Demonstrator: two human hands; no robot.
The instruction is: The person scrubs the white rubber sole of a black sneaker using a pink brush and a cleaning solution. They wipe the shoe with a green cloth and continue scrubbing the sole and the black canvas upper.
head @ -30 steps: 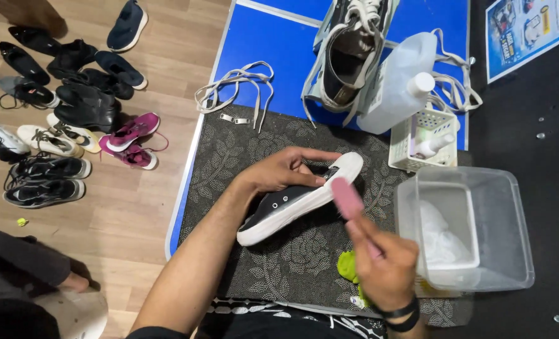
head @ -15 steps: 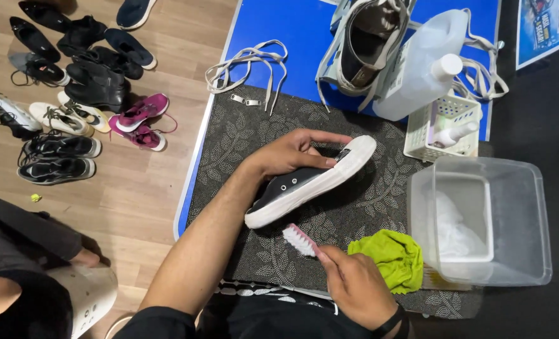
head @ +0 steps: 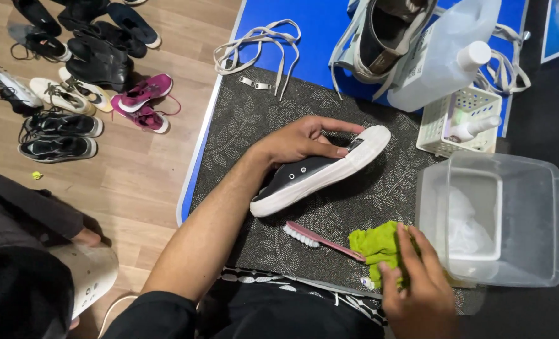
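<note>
My left hand (head: 301, 141) grips a black sneaker (head: 320, 172) with a white sole, tilted on its side over a dark leaf-patterned mat (head: 242, 125). A pink brush (head: 320, 238) with white bristles lies on the mat just below the shoe. My right hand (head: 417, 282) presses down on a lime-green cloth (head: 375, 248) at the mat's near edge, fingers curled over it, beside the brush handle.
A clear plastic tub (head: 493, 216) holding white cloth stands at the right. Behind it are a white basket (head: 458, 122), a translucent jug (head: 446, 59), another sneaker (head: 383, 37) and loose laces (head: 254, 44) on a blue table. Several shoes (head: 81, 81) lie on the wooden floor.
My right hand laid the pink brush down on the mat and moved right onto the green cloth. The left hand keeps holding the sneaker.
</note>
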